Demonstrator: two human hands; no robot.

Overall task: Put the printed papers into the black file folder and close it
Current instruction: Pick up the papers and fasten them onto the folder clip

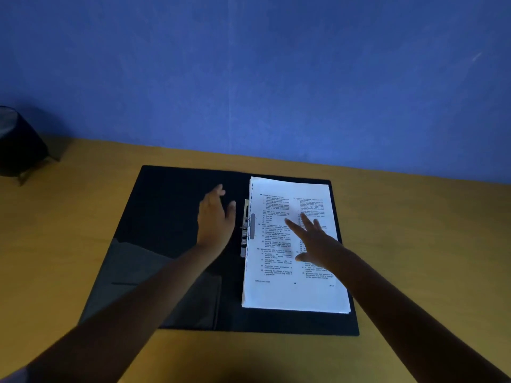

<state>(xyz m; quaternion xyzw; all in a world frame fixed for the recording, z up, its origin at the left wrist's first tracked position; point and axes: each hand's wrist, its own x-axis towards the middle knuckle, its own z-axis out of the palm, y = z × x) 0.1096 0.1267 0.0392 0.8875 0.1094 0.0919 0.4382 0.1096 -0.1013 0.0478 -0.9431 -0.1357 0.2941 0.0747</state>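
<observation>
The black file folder [166, 217] lies open and flat on the wooden table. A stack of printed papers [276, 244] rests on its right half, beside the metal clip [244, 228] along the spine. My left hand [215, 217] hovers flat over the left inner cover, close to the spine, fingers extended, holding nothing. My right hand [312, 239] lies spread over the middle of the top page, fingers apart; I cannot tell if it presses the paper.
The wooden table [414, 244] runs back to a blue wall [276, 78]. A dark rounded object on thin legs [19, 145] stands at the far left. The folder's left cover has an inner pocket [154, 283].
</observation>
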